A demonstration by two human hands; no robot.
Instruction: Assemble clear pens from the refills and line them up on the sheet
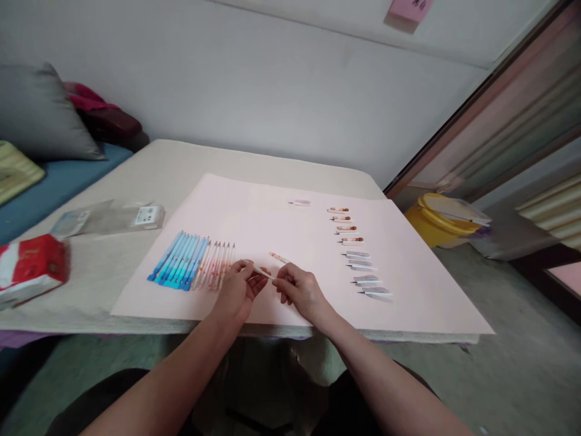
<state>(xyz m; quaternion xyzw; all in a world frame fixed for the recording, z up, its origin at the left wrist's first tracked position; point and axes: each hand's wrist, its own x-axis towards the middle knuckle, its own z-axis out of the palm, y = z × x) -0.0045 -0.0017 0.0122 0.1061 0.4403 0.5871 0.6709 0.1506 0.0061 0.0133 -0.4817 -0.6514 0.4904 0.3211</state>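
A slim pale rod [263, 272], which looks like a pen refill, is held level between my two hands. My left hand [241, 283] pinches its left end, and the fingers of my right hand [300, 292] close on its right end. Just beyond my right hand lies a short patterned pen barrel [278, 257] on the pink sheet. Left of my hands is a row of blue pens [179, 260], with pale pink and orange pens [218, 260] right beside it; my left hand is close to these.
On the sheet's right side, several patterned pen parts [349, 240] and thin dark-tipped refills [365, 280] form a column. One more refill [299, 203] lies at the back. A clear plastic package [113, 218] and a red tissue pack [34, 263] are on the left; a yellow bucket [424, 221] stands right.
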